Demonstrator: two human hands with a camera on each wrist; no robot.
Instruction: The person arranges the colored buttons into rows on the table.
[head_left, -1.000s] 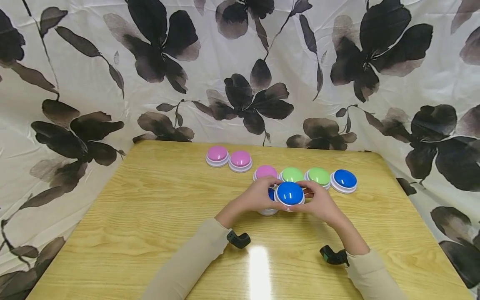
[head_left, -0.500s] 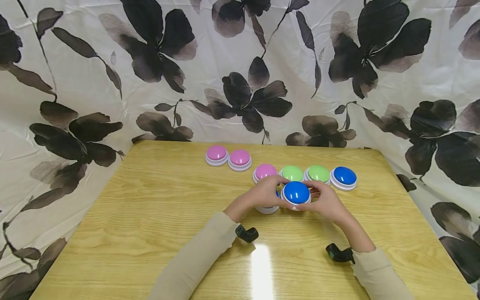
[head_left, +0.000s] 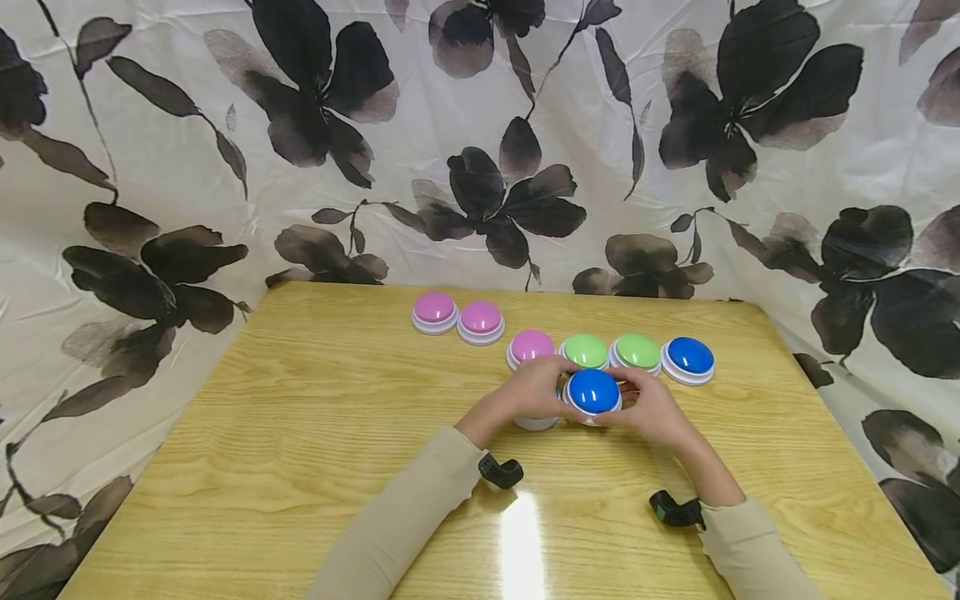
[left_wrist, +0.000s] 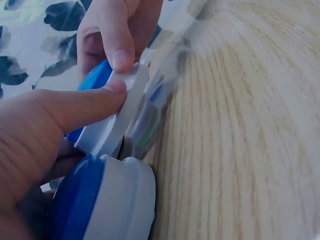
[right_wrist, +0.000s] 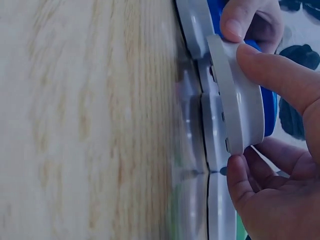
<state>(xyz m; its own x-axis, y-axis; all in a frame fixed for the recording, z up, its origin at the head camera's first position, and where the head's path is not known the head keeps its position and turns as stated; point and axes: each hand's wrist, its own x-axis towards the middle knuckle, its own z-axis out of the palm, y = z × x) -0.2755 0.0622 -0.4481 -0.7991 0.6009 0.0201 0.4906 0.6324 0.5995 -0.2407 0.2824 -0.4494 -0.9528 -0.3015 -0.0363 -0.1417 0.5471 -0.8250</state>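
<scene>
A blue-domed push button [head_left: 592, 390] with a white base is held between my two hands, a little above the table. My left hand [head_left: 534, 390] grips its left side, thumb on the near edge of the base. On its right side, my right hand [head_left: 651, 407] holds the base between thumb and fingers. A second blue button [left_wrist: 122, 200] sits on the table beside the held one, mostly hidden under my left hand in the head view. Just behind stand a pink button [head_left: 532, 344] and two green buttons [head_left: 585, 350], with another blue button [head_left: 690, 356] at the row's right end.
Two more pink buttons [head_left: 435, 308] stand side by side farther back to the left. The wooden table [head_left: 300, 417] ends at a floral cloth [head_left: 420, 167] hanging behind it. Black wrist cameras [head_left: 501, 472] are strapped to both wrists.
Both hands have carried the held blue button slightly to the right, away from the second blue button. The other buttons have stayed where they were.
</scene>
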